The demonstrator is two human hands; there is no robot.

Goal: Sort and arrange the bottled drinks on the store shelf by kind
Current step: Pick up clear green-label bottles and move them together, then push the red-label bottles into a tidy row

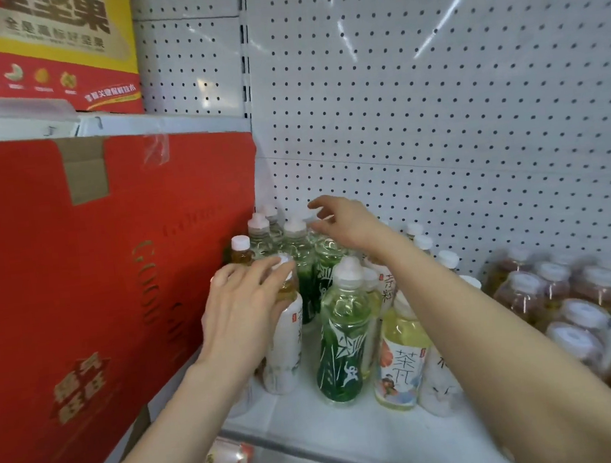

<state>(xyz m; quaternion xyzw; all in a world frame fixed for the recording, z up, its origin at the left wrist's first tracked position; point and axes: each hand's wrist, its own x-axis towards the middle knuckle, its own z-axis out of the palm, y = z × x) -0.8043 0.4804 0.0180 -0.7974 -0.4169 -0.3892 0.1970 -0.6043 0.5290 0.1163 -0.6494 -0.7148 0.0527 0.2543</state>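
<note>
My left hand (245, 304) grips the neck of a white-labelled tea bottle (284, 353) standing at the left of the white shelf (353, 435). My right hand (344, 224) hovers with spread fingers over the caps of green-labelled bottles (300, 254) at the back, holding nothing. Another green-labelled bottle (342, 343) stands in front, next to a yellow tea bottle (402, 360) and a white-labelled one (440, 386). An amber bottle (240, 252) stands against the red box.
A big red cardboard box (97, 288) walls off the left side. Several amber bottles with white caps (564, 303) crowd the right. The white pegboard back panel (434, 107) rises behind. A price tag rail (229, 462) runs along the shelf's front edge.
</note>
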